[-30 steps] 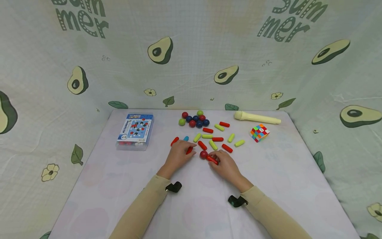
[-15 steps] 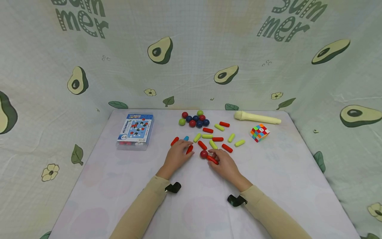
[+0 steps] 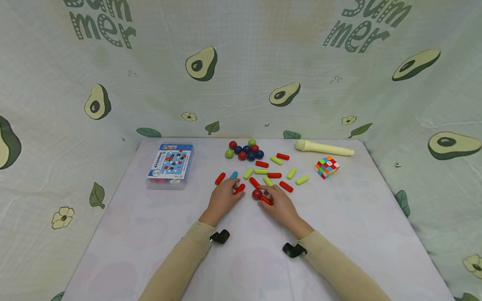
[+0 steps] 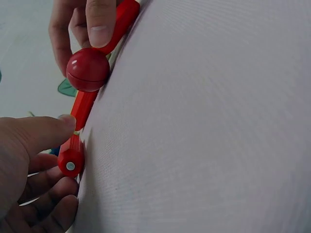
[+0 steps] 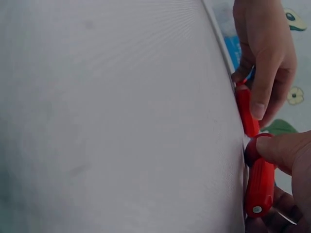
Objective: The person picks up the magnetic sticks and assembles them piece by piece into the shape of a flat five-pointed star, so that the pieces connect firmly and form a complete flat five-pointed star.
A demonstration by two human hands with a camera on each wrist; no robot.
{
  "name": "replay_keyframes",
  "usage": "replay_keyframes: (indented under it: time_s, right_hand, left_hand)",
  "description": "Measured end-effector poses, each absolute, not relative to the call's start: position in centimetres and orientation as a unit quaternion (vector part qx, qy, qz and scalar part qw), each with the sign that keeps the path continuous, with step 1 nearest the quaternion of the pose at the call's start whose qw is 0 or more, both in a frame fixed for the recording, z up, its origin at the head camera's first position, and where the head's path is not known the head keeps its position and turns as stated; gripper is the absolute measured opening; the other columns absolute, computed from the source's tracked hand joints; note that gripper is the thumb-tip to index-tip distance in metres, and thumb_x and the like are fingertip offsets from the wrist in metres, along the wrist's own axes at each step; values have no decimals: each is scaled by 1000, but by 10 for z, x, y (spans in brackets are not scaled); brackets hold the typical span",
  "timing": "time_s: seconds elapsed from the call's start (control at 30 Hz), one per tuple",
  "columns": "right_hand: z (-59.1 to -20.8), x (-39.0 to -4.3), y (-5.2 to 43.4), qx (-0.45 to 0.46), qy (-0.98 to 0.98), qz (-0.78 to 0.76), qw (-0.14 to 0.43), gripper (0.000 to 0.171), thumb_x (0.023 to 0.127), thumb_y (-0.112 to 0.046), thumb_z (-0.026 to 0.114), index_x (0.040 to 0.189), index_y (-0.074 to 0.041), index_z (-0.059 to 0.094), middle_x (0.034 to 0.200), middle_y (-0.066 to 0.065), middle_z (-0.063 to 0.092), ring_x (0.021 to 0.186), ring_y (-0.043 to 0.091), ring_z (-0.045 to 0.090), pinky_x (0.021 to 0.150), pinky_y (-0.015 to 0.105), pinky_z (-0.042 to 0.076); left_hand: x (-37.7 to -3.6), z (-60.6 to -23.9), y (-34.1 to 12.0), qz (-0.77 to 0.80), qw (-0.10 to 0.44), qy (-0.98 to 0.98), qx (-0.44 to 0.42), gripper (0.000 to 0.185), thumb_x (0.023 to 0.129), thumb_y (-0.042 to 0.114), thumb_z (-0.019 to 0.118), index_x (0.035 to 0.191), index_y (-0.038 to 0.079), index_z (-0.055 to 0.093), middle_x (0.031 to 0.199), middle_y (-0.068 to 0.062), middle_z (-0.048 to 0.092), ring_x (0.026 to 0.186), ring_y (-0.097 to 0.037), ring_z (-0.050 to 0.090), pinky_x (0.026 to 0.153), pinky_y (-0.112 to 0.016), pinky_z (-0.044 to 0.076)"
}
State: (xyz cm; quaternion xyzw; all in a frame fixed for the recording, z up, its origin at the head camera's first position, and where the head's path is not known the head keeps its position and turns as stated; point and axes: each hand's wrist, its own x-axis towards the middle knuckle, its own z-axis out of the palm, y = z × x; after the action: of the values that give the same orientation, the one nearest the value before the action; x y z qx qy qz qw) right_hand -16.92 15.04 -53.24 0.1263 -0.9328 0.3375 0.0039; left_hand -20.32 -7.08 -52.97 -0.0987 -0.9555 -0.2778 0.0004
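Since a second ago both hands have crept slightly up the table and closer together, the right hand more than the left; the loose pieces beyond them lie where they lay. The left hand [image 3: 223, 197] pinches a red rod [image 3: 239, 189] between thumb and fingertips, the rod lying on the white table [image 3: 124, 234] and pointing towards the red ball [image 3: 257, 194]; the left wrist view shows that thumb pressed on the rod's top and the rod's flat end with a small pale dot. The right hand [image 3: 279, 204] grips a second red rod [image 3: 266, 200] with thumb and curled fingers, and this rod meets the ball on its right side; from the right wrist view the thumb bears down where rod and ball join. The ball sits on the table between the two hands, near the middle; whether the left rod touches it I cannot tell. Beyond lie scattered rods [image 3: 274, 175] in red and yellow-green; a cluster of balls [image 3: 245, 151]; a blue box [image 3: 170, 165] to the left; a colour cube [image 3: 327, 167] and a cream tube [image 3: 324, 147] to the right.
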Motion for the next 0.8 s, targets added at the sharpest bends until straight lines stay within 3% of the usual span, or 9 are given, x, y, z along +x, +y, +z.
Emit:
replay_keyframes:
  time_s: [0.17, 0.33, 0.5, 0.8]
  right_hand:
    - [-534, -170, 146, 126, -932, 339, 3, 48, 91, -25, 79, 136, -23, 65, 114, 1, 61, 92, 17, 54, 75, 32, 50]
    - [-534, -172, 143, 128, -935, 331, 9, 44, 92, -24, 78, 134, -22, 66, 115, 3, 63, 93, 17, 55, 77, 33, 51]
    - [-534, -173, 142, 133, -935, 327, 15, 42, 92, -23, 78, 132, -20, 66, 112, 3, 65, 94, 17, 57, 80, 34, 53]
    - [-531, -176, 140, 124, -934, 336, 15, 39, 91, -21, 79, 128, -18, 66, 106, 1, 66, 89, 16, 56, 77, 33, 52]
  left_hand:
    - [-204, -530, -69, -264, -1, -961, -88, 43, 90, 33, 80, 126, 11, 70, 100, 0, 65, 87, -14, 59, 81, -28, 56]
    - [-203, -530, -69, -260, 1, -962, -90, 36, 91, 28, 79, 123, 12, 73, 110, -4, 69, 102, -19, 66, 91, -35, 56]
    - [-202, -529, -71, -263, 1, -960, -93, 35, 92, 27, 78, 123, 11, 74, 113, -6, 70, 107, -21, 66, 93, -37, 56]
    - [-200, -527, -72, -282, 0, -955, -95, 31, 92, 27, 77, 118, 11, 75, 111, -4, 72, 98, -18, 67, 88, -34, 57]
